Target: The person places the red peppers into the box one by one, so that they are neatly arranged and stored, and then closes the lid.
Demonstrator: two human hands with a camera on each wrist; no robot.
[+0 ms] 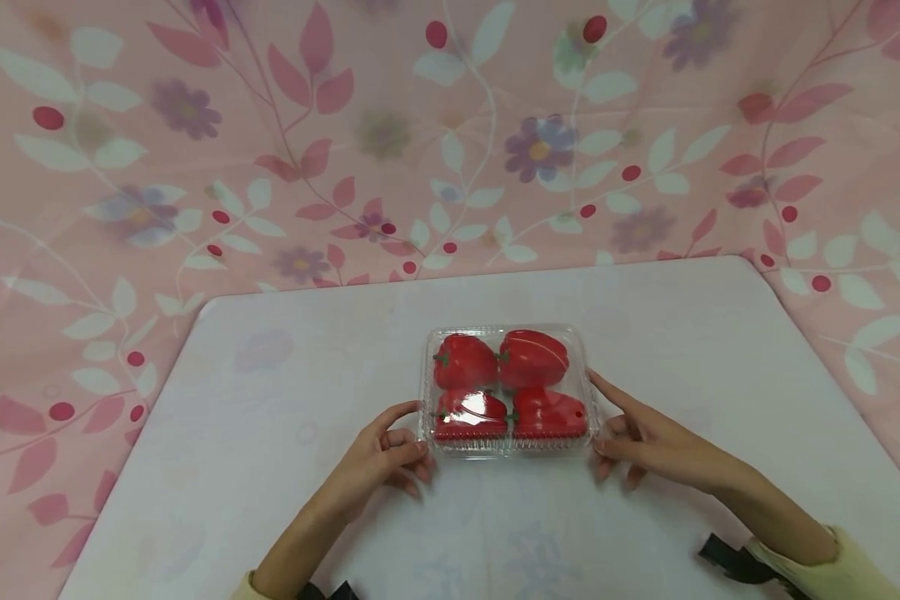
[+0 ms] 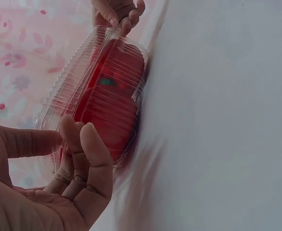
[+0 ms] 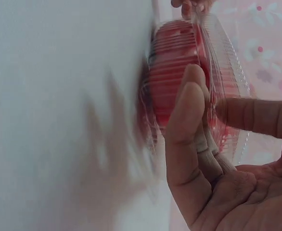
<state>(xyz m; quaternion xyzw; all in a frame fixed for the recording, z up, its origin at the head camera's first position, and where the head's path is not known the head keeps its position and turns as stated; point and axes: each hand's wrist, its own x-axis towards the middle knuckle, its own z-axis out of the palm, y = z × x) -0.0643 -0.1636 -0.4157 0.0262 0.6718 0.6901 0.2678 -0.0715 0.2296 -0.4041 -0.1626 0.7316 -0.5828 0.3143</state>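
Note:
A clear plastic clamshell box [image 1: 512, 450] with a ribbed rim is in the middle of the head view. Inside lie several red bell peppers [image 1: 534, 358] with small green stems. My left hand [image 1: 381, 457] pinches the box's left side between thumb and curled fingers, as the left wrist view also shows. On the opposite side my right hand [image 1: 648, 446] pinches the rim in the same manner, its thumb [image 3: 256, 114] against the lid side. The lid lies over the peppers, and the box sits low over the white table.
The white-covered table [image 1: 292, 367] has rounded back corners. Behind it and at both sides hangs a pink flowered curtain [image 1: 420, 150]. Dark straps [image 1: 742, 560] show near the wrists, by pale yellow sleeves [image 1: 847, 562].

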